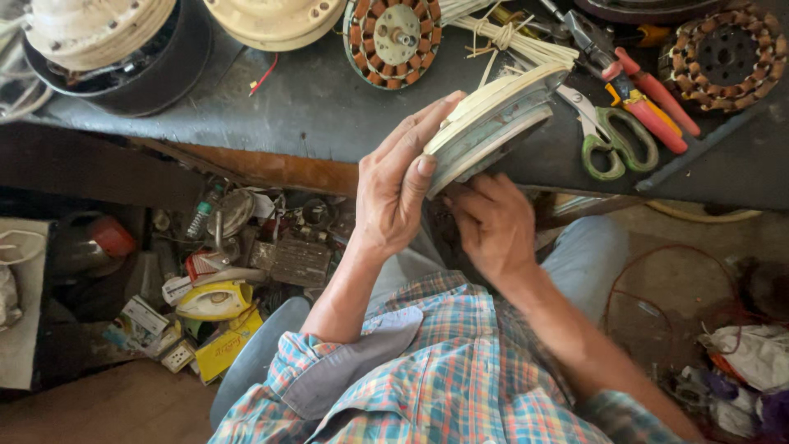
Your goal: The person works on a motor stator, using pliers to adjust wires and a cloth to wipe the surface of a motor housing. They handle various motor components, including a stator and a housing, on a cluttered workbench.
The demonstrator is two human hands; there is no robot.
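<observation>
Fingers (427,136) of the left hand (393,193) lie flat and spread across the upper face of a cream motor housing (493,119), thumb on its rim, clamping it on edge against the near lip of the bench (312,111) so the rim faces the body. Right hand (493,224) sits just below, fingers curled under the housing; their grip is hidden. Just right lie green-handled scissors (612,144) and red-handled pliers (649,94); far left, a copper-wound stator (393,39), within reach.
</observation>
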